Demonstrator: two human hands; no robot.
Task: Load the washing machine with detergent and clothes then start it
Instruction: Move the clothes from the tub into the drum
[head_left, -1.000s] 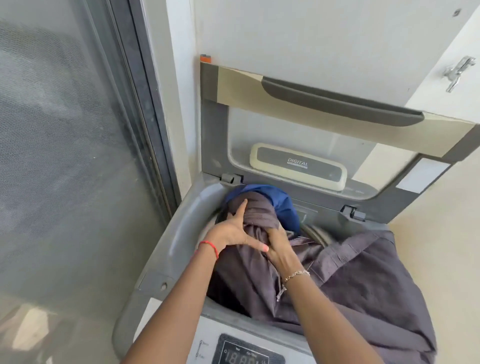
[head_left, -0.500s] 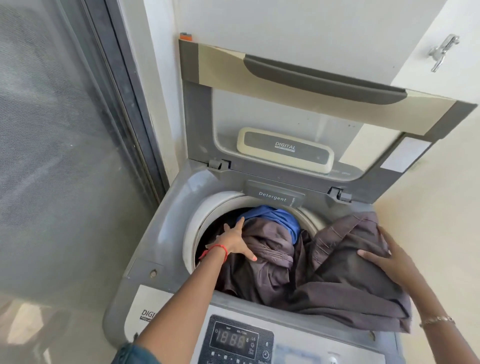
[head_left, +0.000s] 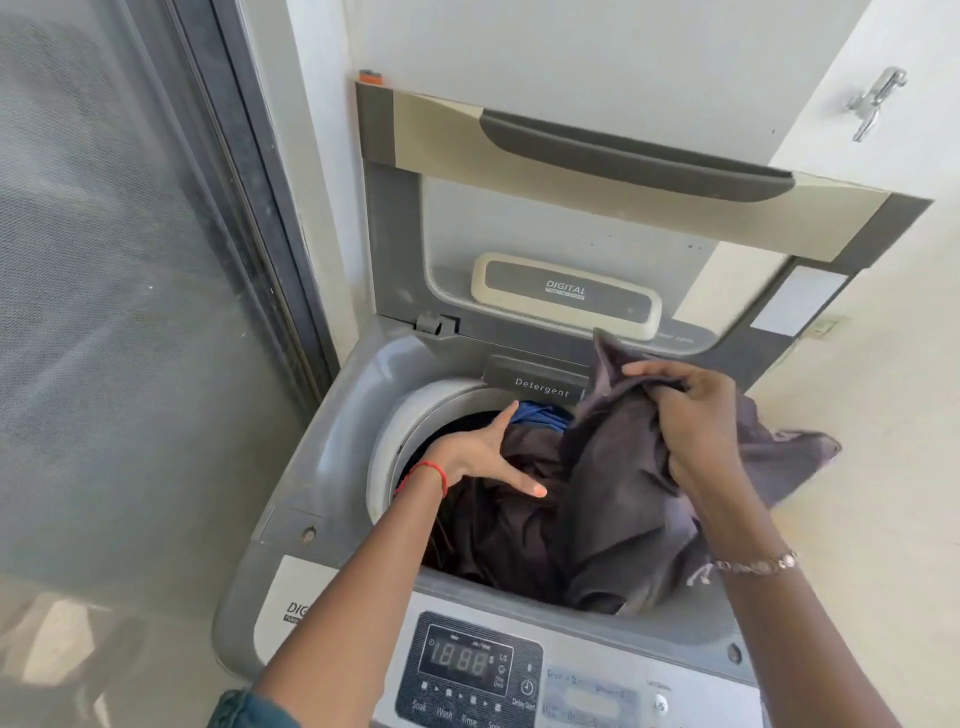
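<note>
A grey top-loading washing machine stands with its lid raised. Its drum holds a dark grey-purple garment and a blue cloth at the back. My left hand lies flat with fingers spread, pressing on the dark clothes inside the drum. My right hand grips a bunched part of the grey-purple garment and holds it up over the drum's right side; some fabric still trails past the right rim. The detergent drawer at the drum's back edge is closed.
The control panel with a lit display is at the near edge. A mesh screen door stands to the left, a pale wall to the right with a metal tap high up.
My right hand has gathered the grey-purple garment from the machine's right side and lifted it toward the drum. My left hand has stayed pressing on the clothes in the drum.
</note>
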